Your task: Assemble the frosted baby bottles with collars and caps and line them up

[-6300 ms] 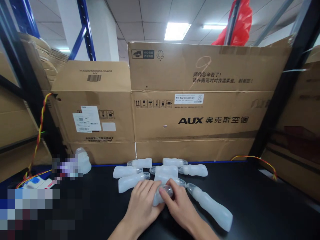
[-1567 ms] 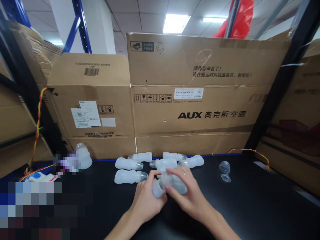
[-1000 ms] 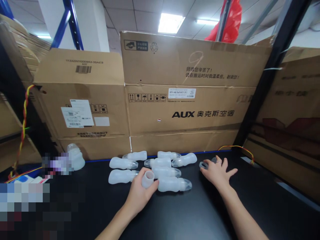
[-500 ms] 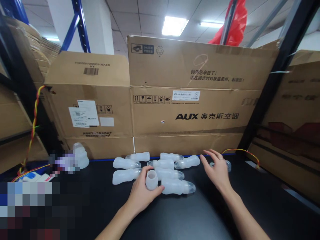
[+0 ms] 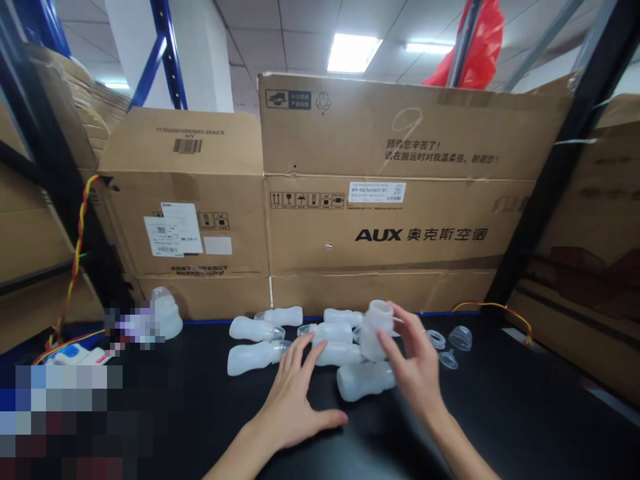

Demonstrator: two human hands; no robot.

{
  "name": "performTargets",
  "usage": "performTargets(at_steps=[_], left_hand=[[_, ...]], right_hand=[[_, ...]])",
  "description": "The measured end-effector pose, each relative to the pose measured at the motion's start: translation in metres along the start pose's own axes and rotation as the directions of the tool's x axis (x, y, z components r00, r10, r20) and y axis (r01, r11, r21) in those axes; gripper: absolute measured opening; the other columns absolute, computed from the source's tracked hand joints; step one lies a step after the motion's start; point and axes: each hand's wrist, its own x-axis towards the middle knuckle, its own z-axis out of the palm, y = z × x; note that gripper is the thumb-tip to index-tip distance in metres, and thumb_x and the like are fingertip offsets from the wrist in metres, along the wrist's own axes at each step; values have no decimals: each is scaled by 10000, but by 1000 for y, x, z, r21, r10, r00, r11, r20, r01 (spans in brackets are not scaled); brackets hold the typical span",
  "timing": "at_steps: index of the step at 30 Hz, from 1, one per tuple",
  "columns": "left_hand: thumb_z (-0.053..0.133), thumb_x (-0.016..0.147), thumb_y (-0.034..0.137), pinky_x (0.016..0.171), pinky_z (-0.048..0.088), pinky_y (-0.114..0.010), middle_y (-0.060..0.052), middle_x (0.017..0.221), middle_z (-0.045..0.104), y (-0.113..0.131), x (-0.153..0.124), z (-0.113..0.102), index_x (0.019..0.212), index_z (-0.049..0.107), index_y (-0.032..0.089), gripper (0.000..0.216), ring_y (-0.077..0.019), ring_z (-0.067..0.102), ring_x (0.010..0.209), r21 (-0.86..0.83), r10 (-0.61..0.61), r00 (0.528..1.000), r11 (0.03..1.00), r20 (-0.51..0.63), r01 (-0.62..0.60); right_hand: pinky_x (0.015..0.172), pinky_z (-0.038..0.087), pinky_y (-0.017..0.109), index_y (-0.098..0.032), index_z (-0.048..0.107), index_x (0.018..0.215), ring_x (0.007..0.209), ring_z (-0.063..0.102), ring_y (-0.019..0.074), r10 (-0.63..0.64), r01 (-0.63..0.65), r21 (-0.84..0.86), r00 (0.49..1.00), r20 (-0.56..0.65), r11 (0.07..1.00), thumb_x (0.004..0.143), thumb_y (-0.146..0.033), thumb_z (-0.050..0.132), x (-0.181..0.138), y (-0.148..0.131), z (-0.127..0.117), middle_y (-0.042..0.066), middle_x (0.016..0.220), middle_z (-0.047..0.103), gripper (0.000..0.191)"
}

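Note:
Upright in my right hand [image 5: 417,360] is a frosted white baby bottle [image 5: 375,333] with its open neck facing up; my thumb and fingers close round its side. My left hand [image 5: 300,397] holds nothing, its fingers spread and thumb apart, just above the black tabletop. Several similar bottles with clear domed caps lie on their sides, such as the bottle [image 5: 255,359] left of my left hand and the bottle [image 5: 365,382] below the held one. Right of my right hand lie a collar ring [image 5: 436,339], a clear dome cap [image 5: 461,338] and a clear bottle nipple [image 5: 449,361].
Large cardboard panels [image 5: 310,243] stand along the back of the black table [image 5: 200,413]. An upright frosted bottle [image 5: 167,317] stands at the left, beside a blurred-out area. Dark rack posts [image 5: 537,167] rise on both sides, and a red-yellow wire [image 5: 500,310] runs at the right.
The uncapped bottle has gone from my left hand to my right and is lifted. My left hand has opened. My right hand moved left, uncovering the small clear parts.

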Motion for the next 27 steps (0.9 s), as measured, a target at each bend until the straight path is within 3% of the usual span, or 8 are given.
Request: performTargets(at_steps=[3,5,8,12,15,18,23,27], left_hand=[[867,732,518,1204,270,-706,-63,1727,154,1,0,-3,1551,381,445,955,-460,174,1555,87,85,993,992,81,-92],[812,811,465,1190,259,-735,-45,1736,144,4,-1,-5,1536,406,462,831,-463,179,1555,155,167,981,971,97,-180],[762,860,360,1192,250,-741,-33,1732,173,10,-3,-8,1519,436,456,741,-436,226,1549,226,264,958,932,110,-283],[800,797,381,1198,274,-721,-54,1669,332,14,-3,-11,1335,632,363,564,-431,301,1515,231,282,958,930,43,-285],[774,798,349,1186,304,-708,-93,1559,476,13,0,-14,1154,700,287,368,-426,368,1472,229,241,969,948,-59,-222],[664,838,207,1170,358,-658,-110,1484,539,12,3,-15,1158,679,261,325,-380,430,1436,222,191,970,963,-154,-154],[713,840,328,1154,399,-613,-133,1519,512,11,2,-13,1381,571,257,565,-377,454,1418,170,179,977,973,-113,-158],[832,715,395,1158,382,-624,-139,1521,512,11,1,-11,1482,491,252,852,-409,440,1400,194,145,988,972,-53,-132]], right_hand=[[929,539,418,-220,625,1316,1074,655,282,15,-31,-229,997,-74,973,918,-421,603,22,20,-25,120,1258,623,446],[921,526,409,-216,662,1267,1031,664,274,78,-36,-398,993,89,917,881,-379,586,29,36,-39,107,1210,628,426],[910,517,396,-218,683,1237,1002,678,261,215,9,-519,904,370,855,821,-280,561,30,59,-56,99,1188,644,438],[1002,434,527,-251,712,1192,1179,615,349,267,69,-684,889,372,726,757,-192,583,28,71,-62,111,1251,662,457],[998,445,500,-253,716,1145,1172,612,332,158,123,-595,904,398,794,907,-317,552,26,62,-50,116,1241,662,296],[985,480,414,-239,692,1157,1107,642,279,99,141,-393,842,530,909,1013,-448,468,15,49,-28,108,1174,669,339],[983,508,403,-248,553,1394,1152,647,282,177,43,-371,824,538,928,1000,-516,499,-18,34,15,117,1327,595,479],[942,529,424,-219,561,1386,1121,668,310,258,-39,-435,850,458,900,950,-557,562,-33,23,39,141,1320,593,551]])
